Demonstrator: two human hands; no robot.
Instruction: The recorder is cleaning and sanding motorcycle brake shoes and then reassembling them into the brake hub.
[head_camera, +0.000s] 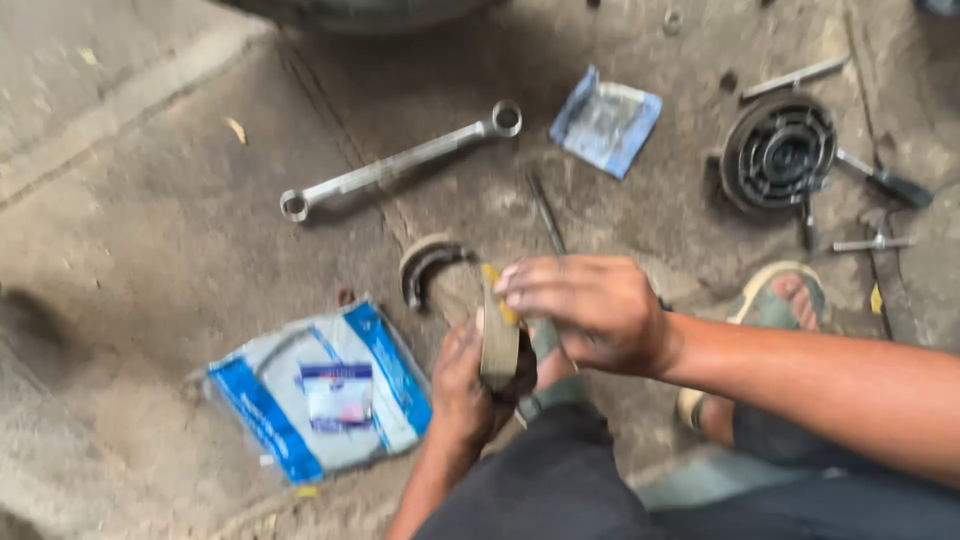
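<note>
My left hand (467, 385) grips a curved brake shoe (498, 345) upright, its tan lining facing me. Across the shoe's top lies my right hand (585, 308), its fingertips pressing a small yellow piece (497, 290) against the lining. A second brake shoe (430, 265) lies on the concrete floor just beyond my hands.
A long ring spanner (400, 165) lies on the floor at upper middle. Blue and white plastic packets rest at lower left (320, 395) and upper middle (605, 122). A round brake plate (778, 155) with rods and a screwdriver (885, 182) sits at upper right. My sandalled foot (780, 300) is nearby.
</note>
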